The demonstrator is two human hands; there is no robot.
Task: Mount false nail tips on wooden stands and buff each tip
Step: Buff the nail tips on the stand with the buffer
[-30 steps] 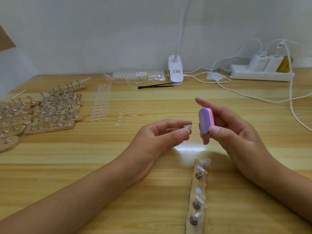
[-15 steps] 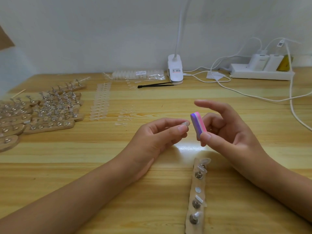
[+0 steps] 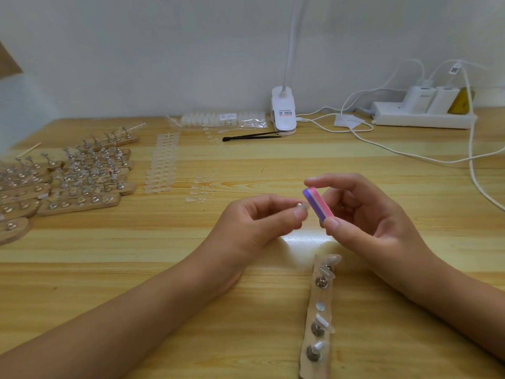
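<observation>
left hand point(image 3: 257, 222) is pinching a tiny nail tip point(image 3: 301, 205) between thumb and forefinger, held up over the table point(image 3: 136, 269) about mid-frame. It's small and blurry, so no detail there. Right hand point(image 3: 366, 220) grips the pink and purple buffer block point(image 3: 318, 205), index finger on its top end and thumb under the bottom end, with the purple face turned at the tip. Can't tell if they're actually touching, it's that close. A wooden stand point(image 3: 326, 295) with a few tips on it lies just below the right hand and runs out of the frame's near edge. Bare wood lies between the hands and the crowd of stands point(image 3: 79, 181) far left. White cable point(image 3: 410, 157) snakes behind, well apart from the hands
</observation>
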